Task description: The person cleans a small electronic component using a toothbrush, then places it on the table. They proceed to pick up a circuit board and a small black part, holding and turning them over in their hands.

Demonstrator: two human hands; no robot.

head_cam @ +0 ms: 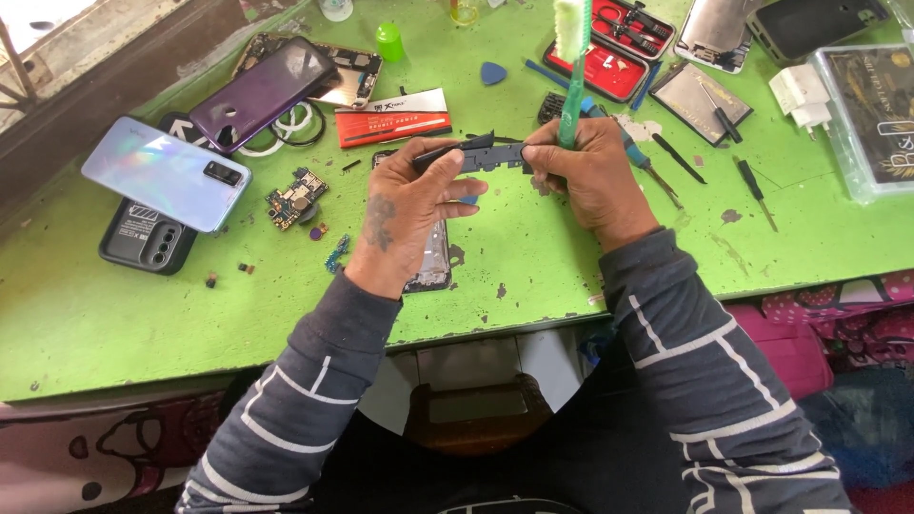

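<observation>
Surface [571, 247]: green paint, chipped, worn. Phone back [164, 173] far left: glossy, iridescent. Held black frame piece [486, 155]: matt plastic. Toothbrush [571, 67]: translucent green plastic.

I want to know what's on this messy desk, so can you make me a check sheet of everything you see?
Surface: green painted table, chipped and scuffed in spots.
Job's things: dark flat plastic phone part held over the table; green-handled toothbrush with pale bristles upright in the right hand.
Clutter: pale shiny phone lying on a black phone cover, purple phone back, small circuit board, red tool case, screwdrivers, white charger plug, blue pick.
Grippers: left hand pinches the part; right hand grips its other end and the toothbrush.
Cables: nothing seen.
Surroundings: patterned cloth beside the table.
</observation>
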